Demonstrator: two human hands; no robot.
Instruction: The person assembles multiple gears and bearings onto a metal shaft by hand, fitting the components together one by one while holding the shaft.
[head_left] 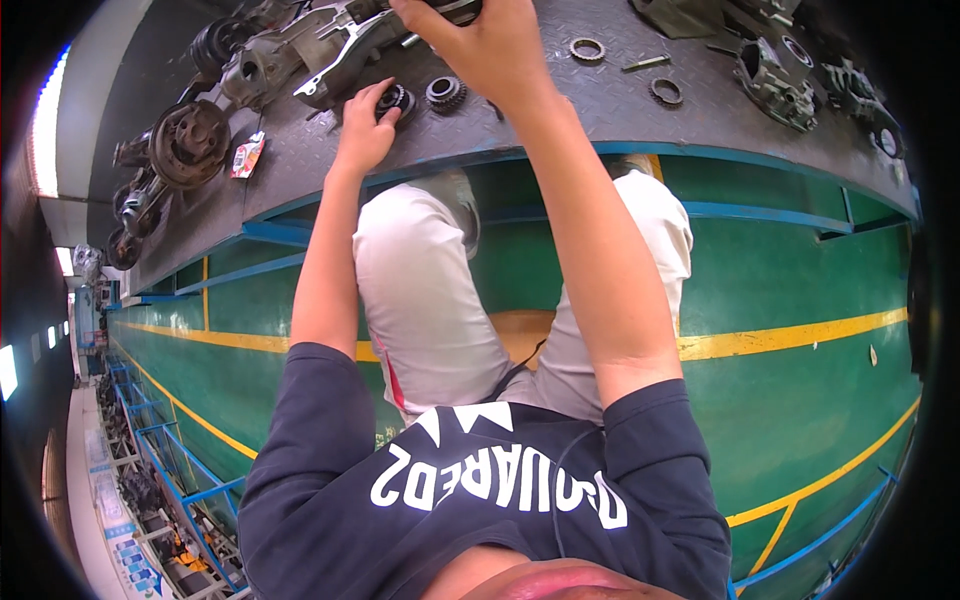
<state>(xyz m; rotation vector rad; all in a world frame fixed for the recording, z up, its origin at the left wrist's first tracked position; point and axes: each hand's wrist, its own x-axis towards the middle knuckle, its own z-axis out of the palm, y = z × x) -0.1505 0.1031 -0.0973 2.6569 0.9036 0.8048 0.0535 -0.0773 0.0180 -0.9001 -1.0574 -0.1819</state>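
Note:
My left hand (368, 125) is low on the metal tabletop, its fingers curled round a dark toothed gear (398, 98). Just to the right of it stands another gear (444, 93), with a hole in its middle. My right hand (492, 50) reaches to the picture's top edge. Its thumb and fingers close on a dark metal part (460, 12), which is mostly cut off and hidden, so its kind does not show. Right of my right arm lie a toothed ring (587, 50), a short metal shaft (646, 62) and a second ring (666, 92).
A large grey metal casing (290, 50) lies behind my left hand. A brake drum (189, 143) and a small red-and-white packet (248, 155) are at the left. Two open housings (775, 88) sit at the right. The table's blue front edge (720, 163) passes above my knees.

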